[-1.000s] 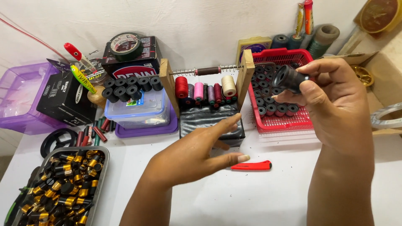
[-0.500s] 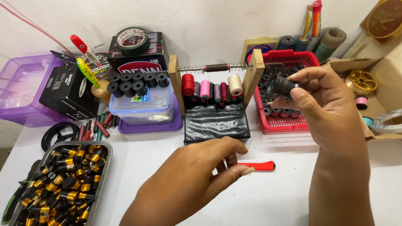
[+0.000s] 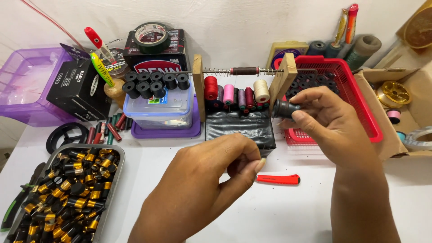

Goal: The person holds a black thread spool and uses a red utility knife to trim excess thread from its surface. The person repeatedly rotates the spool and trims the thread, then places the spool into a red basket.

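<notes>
Pinching a small black spool (image 3: 284, 109) between thumb and fingertips, my right hand (image 3: 328, 123) holds it up in front of the red basket (image 3: 360, 96), just beside the right wooden post (image 3: 283, 83) of the thread rack. The spool is short, dark and matte, with flared ends, turned sideways so that one end faces left. My left hand (image 3: 211, 180) hangs lower over the white table (image 3: 288, 211), fingers curled in with the thumb against the forefinger; whether anything is between them I cannot tell. One red knife-like tool (image 3: 278, 179) lies on the table just right of that hand. Eight black spools (image 3: 155, 83) like mine stand on the lid of a clear box (image 3: 157, 110). Five cones of thread (image 3: 236, 94) show plainly on the rack. At lower left, one metal tray (image 3: 63, 193) is heaped with black-and-gold pieces, too many to count.
</notes>
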